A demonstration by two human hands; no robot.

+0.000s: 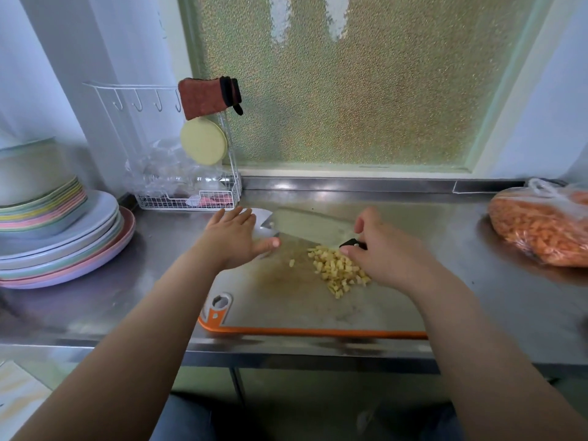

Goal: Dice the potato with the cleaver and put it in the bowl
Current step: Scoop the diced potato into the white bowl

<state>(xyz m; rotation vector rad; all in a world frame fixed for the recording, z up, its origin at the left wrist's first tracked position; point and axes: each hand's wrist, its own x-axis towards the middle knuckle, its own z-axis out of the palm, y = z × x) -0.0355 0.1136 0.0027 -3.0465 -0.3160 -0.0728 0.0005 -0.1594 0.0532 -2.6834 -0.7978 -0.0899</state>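
Diced potato (339,270) heaped on the cutting board (286,300), right of its middle, one stray cube a little to the left of the heap. Cleaver (305,226) lying along the board's far edge, broad blade tilted, black handle in the grip of the right hand (381,253), fingers curled round it, heel of the hand just beside the heap. Left hand (237,237) spread flat, fingers straight, holding nothing, lying over the blade's far tip and hiding part of it. Something white (262,214) showing just past those fingers, mostly covered; cannot tell whether a bowl. Board orange-rimmed, with a hole at its near left corner, set on a steel worktop (477,297). Stack of pastel plates (63,246) well to the left, pale tubs (28,173) piled on top. White wire rack (191,198) at the back left, crumpled clear plastic inside, a yellow disc (203,141) and a reddish-brown mitt (206,97) hung on it. Clear bag of orange pieces (541,227) at the far right. Frosted window (350,84) behind the worktop.
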